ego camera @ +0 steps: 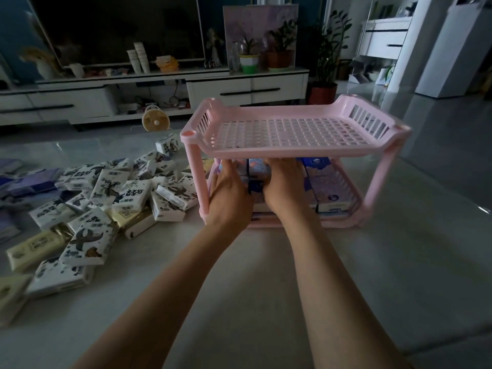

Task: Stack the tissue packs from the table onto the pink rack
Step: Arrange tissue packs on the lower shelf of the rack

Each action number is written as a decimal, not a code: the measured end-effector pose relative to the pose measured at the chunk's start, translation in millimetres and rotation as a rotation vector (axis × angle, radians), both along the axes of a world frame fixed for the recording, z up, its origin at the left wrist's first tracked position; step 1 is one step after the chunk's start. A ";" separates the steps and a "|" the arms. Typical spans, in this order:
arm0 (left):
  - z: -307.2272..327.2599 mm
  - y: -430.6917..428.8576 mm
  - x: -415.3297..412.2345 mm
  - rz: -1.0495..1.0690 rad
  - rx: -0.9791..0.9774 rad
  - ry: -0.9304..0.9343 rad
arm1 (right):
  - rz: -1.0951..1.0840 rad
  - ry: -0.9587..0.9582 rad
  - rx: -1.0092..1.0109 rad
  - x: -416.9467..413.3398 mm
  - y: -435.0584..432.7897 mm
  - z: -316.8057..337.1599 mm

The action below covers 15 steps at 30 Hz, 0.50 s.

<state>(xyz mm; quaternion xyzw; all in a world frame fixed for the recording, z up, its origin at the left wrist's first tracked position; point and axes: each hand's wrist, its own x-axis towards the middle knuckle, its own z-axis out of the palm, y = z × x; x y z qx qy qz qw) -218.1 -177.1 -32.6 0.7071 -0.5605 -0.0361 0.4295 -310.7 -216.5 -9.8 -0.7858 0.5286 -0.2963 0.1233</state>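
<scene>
My pink rack (292, 134) is smooth moulded plastic. Left of it, the tissue packs (106, 198) wear shiny printed film; beneath it, the table (399, 249) gleams, polished.

The rack (292, 151) before me, centre right, is pale pink with a grid-slotted tray. In its lower tier I see blue and lilac packs (330, 182). At left lie white packs (133, 194) printed with dark ink-brush shapes; cream packs (34, 249) show at lower left. The desk (266, 288) is pale grey.
</scene>
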 end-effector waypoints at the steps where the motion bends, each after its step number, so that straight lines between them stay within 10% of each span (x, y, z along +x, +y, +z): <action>1: -1.6 -0.9 0.5 0.002 -0.004 -0.014 | 0.002 0.007 0.000 -0.7 -0.2 0.8; 15: 6.4 6.1 -1.3 -0.069 -0.110 -0.053 | 0.016 0.239 0.065 -5.9 5.5 5.4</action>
